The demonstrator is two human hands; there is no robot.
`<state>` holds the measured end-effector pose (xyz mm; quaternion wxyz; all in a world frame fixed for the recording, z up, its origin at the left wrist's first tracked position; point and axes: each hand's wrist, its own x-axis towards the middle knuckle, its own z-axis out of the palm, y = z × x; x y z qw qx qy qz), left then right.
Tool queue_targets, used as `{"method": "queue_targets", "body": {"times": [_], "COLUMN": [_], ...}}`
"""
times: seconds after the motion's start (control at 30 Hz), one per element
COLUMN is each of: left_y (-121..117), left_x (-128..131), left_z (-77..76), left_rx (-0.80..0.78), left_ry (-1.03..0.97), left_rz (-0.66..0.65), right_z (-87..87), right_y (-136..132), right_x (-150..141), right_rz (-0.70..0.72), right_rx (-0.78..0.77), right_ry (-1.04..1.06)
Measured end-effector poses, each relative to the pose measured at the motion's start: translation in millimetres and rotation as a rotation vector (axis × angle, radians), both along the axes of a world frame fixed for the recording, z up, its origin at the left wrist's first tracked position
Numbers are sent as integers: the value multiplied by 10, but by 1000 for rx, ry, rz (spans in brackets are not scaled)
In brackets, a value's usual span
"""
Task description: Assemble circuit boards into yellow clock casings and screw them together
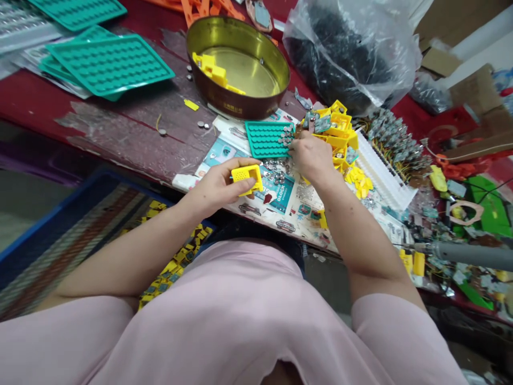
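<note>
Your left hand point(216, 187) grips a yellow case point(240, 174), thumb over its open side, just near of the tray point(262, 140) and to its left. Your right hand point(315, 158) is at the tray's right edge, fingers curled by the discs point(286, 133); whether they pinch one, you can't tell. Your case looks unfinished, its cover not on; more wait heaped point(340, 125) right of the tray. How many are finished doesn't show. Yours is small, boxy and bright, with tiny holes in one face.

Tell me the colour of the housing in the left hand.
Yellow, clearest in the head view.
</note>
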<state>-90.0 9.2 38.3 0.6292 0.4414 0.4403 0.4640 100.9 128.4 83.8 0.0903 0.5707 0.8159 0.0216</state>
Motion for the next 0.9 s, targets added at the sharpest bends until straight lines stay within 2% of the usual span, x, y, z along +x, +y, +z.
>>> {"method": "queue_targets", "body": {"times": [0.1, 0.17, 0.27, 0.33, 0.4, 0.57, 0.63, 0.73, 0.83, 0.9], "left_y": [40, 59, 69, 67, 61, 51, 57, 77, 107, 126], "left_x": [9, 19, 39, 57, 78, 109, 102, 71, 34, 15], "left_z": [-54, -84, -86, -62, -30, 1, -6, -12, -10, -9], "left_rx": [70, 80, 92, 109, 119, 118, 134, 136, 103, 95], "left_ry": [40, 60, 144, 184, 192, 173, 192, 234, 244, 235], "left_rz": [-29, -50, -35, -31, -41, -76, -86, -75, -49, -47], "right_z": [1, 16, 40, 40, 23, 3, 33, 88, 81, 23], "right_y": [-21, -133, -436, -642, -787, -900, -888, -734, -375, -98], "right_x": [59, 94, 101, 81, 56, 57, 85, 127, 132, 109], "right_rz": [16, 74, 279, 390, 440, 495, 553, 586, 406, 275], "right_rx": [46, 79, 69, 72, 119, 227, 201, 119, 140, 158], "right_ry": [101, 276, 618, 731, 715, 413, 343, 413, 497, 430]}}
